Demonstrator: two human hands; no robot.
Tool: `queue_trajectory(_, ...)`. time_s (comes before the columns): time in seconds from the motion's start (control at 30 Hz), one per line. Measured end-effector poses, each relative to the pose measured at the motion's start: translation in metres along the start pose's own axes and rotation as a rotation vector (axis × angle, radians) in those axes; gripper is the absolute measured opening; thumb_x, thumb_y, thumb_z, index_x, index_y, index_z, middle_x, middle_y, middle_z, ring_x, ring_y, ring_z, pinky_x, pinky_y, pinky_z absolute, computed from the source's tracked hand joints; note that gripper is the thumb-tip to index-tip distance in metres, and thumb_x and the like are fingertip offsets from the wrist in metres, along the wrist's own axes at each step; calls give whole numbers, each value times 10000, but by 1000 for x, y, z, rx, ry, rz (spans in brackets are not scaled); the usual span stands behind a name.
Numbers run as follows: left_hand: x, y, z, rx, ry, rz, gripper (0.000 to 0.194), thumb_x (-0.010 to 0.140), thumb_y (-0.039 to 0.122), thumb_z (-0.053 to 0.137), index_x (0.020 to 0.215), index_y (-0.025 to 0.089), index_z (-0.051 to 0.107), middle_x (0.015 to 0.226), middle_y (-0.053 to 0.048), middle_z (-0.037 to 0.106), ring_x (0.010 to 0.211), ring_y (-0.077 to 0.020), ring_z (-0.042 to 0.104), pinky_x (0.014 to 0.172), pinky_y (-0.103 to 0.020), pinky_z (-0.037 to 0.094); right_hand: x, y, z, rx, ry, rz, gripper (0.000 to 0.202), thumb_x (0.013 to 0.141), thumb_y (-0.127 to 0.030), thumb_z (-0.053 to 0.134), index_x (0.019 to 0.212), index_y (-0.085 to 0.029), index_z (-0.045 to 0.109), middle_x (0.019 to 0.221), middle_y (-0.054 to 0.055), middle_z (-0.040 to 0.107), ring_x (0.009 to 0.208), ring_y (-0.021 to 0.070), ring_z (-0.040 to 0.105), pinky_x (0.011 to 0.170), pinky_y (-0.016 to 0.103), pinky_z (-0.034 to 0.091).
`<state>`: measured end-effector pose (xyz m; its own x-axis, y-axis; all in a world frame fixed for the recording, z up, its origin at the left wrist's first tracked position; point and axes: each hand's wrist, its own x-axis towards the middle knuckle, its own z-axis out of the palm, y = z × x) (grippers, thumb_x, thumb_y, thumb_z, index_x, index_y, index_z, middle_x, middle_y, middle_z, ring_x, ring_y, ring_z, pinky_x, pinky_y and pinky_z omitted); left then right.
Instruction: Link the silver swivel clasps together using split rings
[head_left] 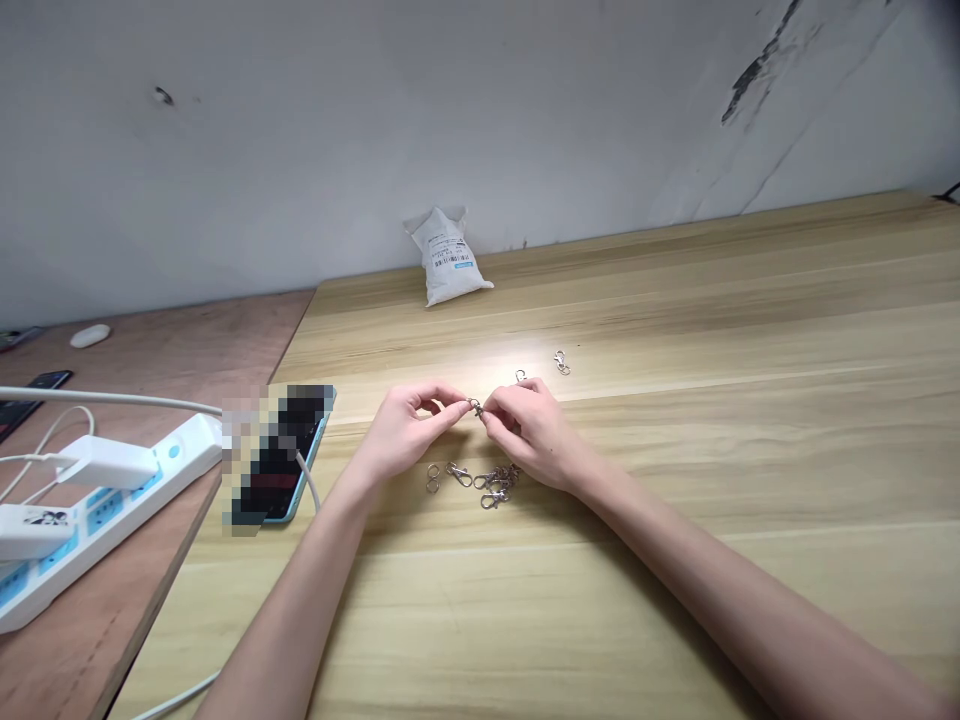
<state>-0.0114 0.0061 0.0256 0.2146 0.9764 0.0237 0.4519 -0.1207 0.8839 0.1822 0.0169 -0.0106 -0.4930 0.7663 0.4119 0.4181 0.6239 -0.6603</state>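
My left hand [409,428] pinches a small metal split ring [473,402] between thumb and forefinger. Facing it, my right hand [531,432] is closed on a small silver swivel clasp [478,410] that touches the ring. Whether the ring passes through the clasp's eye is too small to tell. Below my hands lie a pile of swivel clasps [495,484], one separate clasp [459,475] and two loose rings [433,479]. Beyond my right hand sits a clasp with a ring [562,362]. Another metal piece [520,375] shows partly behind my right knuckles.
A white printed packet [450,262] stands at the table's back, near the wall. To my left lies a phone [281,460], partly blurred out, with a white cable. On the adjoining reddish table are a power strip [180,450] with plugged-in chargers and a white case [91,336].
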Motion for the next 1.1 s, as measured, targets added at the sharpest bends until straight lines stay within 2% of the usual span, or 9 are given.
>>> queue_trajectory(0.2,0,-1,-1,-28,16,15,229,823,383,686,864,162,732,913,-68,751,841,-188,681,742,-286,523,0,-1,0,9,1,10,167,892,-197,450,725,-203,451,638,-43,511,579,117,408,801,326,318)
queue_trajectory(1.1,-2,-1,1,9,-44,27,217,861,378,649,894,175,721,916,-52,737,843,-176,666,722,-264,516,0,0,0,15,-17,8,173,885,-197,434,713,-202,418,641,-38,497,583,114,403,801,320,320)
